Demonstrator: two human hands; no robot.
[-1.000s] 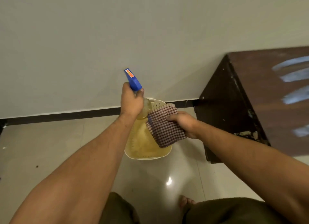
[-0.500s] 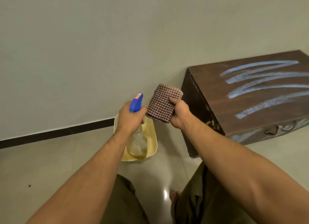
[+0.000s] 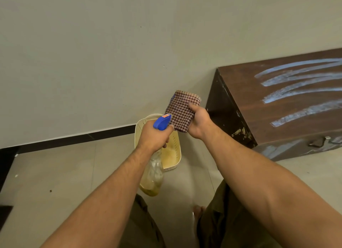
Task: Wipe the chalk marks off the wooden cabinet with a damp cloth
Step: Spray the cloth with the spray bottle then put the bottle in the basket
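My right hand [image 3: 199, 123] holds a folded brown-and-white checked cloth [image 3: 180, 114] upright in front of me. My left hand [image 3: 154, 135] grips a clear spray bottle [image 3: 152, 173] with a blue trigger head [image 3: 162, 123]; the nozzle points at the cloth and almost touches it. The dark wooden cabinet [image 3: 246, 103] stands at the right against the wall, with several pale blue chalk streaks [image 3: 296, 92] across its top.
A cream perforated plastic basket [image 3: 174, 155] sits on the tiled floor beneath my hands, near the wall's black skirting [image 3: 74, 138]. The cabinet front has a metal handle [image 3: 319, 141]. My knees and a bare foot [image 3: 199, 210] show at the bottom.
The bottle's blue head has tilted toward the cloth and closed in on it. Both hands kept their grip. The view shifted slightly, so the cabinet sits farther right.
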